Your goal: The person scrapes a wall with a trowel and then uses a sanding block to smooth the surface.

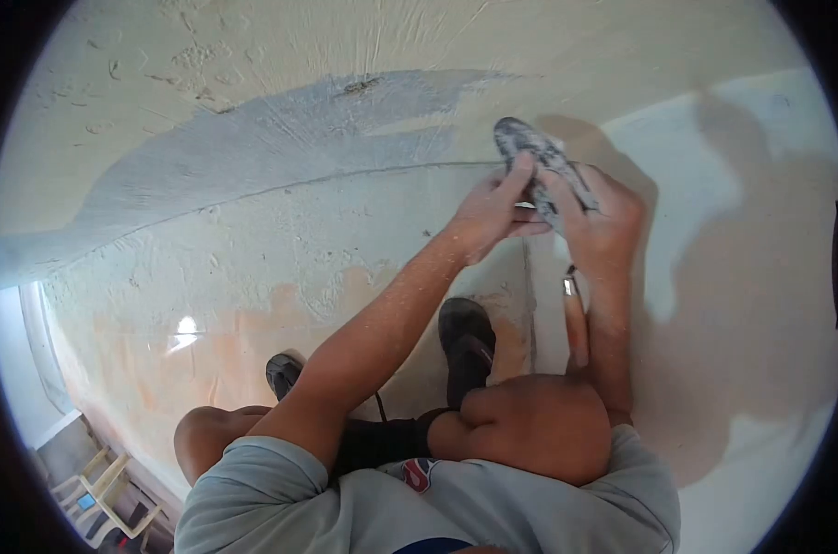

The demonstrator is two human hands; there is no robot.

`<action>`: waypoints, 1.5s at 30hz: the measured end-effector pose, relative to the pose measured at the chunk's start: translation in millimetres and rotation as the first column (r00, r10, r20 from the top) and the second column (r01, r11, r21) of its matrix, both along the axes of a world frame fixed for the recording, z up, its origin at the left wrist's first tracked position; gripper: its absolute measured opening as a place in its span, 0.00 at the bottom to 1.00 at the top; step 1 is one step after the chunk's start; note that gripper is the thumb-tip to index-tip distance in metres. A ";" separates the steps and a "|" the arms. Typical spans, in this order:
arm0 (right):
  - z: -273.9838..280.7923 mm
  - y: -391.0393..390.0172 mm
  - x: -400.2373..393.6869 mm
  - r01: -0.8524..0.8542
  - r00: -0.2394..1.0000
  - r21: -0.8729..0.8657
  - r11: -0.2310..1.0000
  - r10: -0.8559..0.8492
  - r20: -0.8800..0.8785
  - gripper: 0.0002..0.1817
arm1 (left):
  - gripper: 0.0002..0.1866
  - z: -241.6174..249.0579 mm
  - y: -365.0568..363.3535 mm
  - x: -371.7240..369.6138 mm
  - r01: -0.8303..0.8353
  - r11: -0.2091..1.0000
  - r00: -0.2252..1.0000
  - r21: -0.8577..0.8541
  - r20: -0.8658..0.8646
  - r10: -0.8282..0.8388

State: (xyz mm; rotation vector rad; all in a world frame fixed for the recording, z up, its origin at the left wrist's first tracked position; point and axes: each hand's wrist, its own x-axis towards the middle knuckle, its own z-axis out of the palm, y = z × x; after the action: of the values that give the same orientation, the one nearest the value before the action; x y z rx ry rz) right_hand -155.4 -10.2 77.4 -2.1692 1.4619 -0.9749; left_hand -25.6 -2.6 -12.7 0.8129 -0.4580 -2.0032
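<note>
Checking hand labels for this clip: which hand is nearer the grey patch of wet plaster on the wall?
Left. The left hand lies against the lower right edge of the grey patch; the right hand is further right, past it. Both grip the trowel.

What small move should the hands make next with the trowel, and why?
Probably draw the trowel leftward along the wall. Both hands, left and right, hold it at the right end of the grey plaster patch, right by the corner, and bare rough wall lies just below.
</note>
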 end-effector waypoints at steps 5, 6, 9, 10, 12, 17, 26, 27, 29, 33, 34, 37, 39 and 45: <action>-12.7 -24.2 41.8 -0.096 0.989 -0.062 0.993 0.088 -0.118 0.11 | 0.39 -22.3 -8.0 34.4 -0.075 0.992 0.993 -0.105 0.085 0.084; -26.2 -32.4 60.6 -0.191 0.976 -0.028 0.981 0.187 -0.108 0.12 | 0.39 -41.6 -6.9 55.1 -0.124 0.976 0.986 -0.177 0.086 0.141; -68.7 -27.9 97.4 -0.330 0.944 -0.089 0.940 0.329 -0.032 0.14 | 0.38 -62.2 13.6 96.6 -0.220 0.976 0.974 -0.010 0.049 0.220; -73.3 -25.8 95.9 -0.313 0.950 -0.098 0.945 0.313 -0.014 0.14 | 0.38 -65.9 17.0 104.1 -0.197 0.980 0.976 0.001 0.094 0.196; -75.9 -19.0 95.3 -0.324 0.941 -0.069 0.943 0.329 0.075 0.12 | 0.38 -71.8 20.7 107.0 -0.158 0.987 0.978 -0.019 0.134 0.160; -45.0 0.6 33.6 -0.360 0.886 0.120 0.925 0.299 0.354 0.22 | 0.36 -40.3 22.6 55.9 -0.092 0.995 0.994 0.049 0.062 0.089; 17.5 2.8 -12.2 -0.077 0.952 0.124 0.989 0.037 0.303 0.09 | 0.40 18.3 1.6 -7.1 -0.004 0.997 1.000 -0.082 -0.003 0.004; 6.3 -8.8 4.6 -0.127 0.942 0.075 0.989 0.097 0.322 0.09 | 0.40 12.8 -0.9 0.8 -0.036 0.993 0.999 -0.113 -0.006 0.035; -16.8 -40.7 46.1 -0.272 0.962 0.021 0.962 0.272 0.039 0.09 | 0.42 -32.2 -5.8 33.1 -0.176 0.975 0.984 -0.138 -0.005 0.177; -53.8 -29.7 68.8 -0.326 0.940 -0.100 0.940 0.333 0.067 0.09 | 0.43 -39.6 11.1 73.5 -0.163 0.985 0.986 -0.049 0.019 0.164; -59.4 -24.4 69.5 -0.287 0.950 -0.104 0.952 0.297 0.096 0.09 | 0.43 -41.2 12.6 76.0 -0.128 0.991 0.989 -0.048 0.073 0.131; -46.8 -14.5 42.0 -0.208 0.943 0.003 0.978 0.200 0.267 0.09 | 0.43 -40.2 14.5 47.1 -0.133 0.991 0.985 -0.017 0.106 0.134; -20.6 -6.7 11.0 -0.111 0.970 0.068 0.991 0.094 0.224 0.09 | 0.42 -17.5 13.5 19.1 -0.085 0.996 0.996 -0.004 0.028 0.085; 23.1 8.7 -27.0 0.015 0.984 0.115 0.993 -0.035 0.176 0.08 | 0.40 12.1 -0.7 -23.3 0.098 0.993 0.991 -0.061 -0.085 -0.103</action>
State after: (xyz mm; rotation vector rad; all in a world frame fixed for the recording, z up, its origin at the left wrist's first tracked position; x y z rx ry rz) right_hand -182.4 -1.4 100.5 -1.9355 1.4276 -1.0389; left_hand -48.9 -3.3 -0.6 0.6758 -0.5117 -2.0996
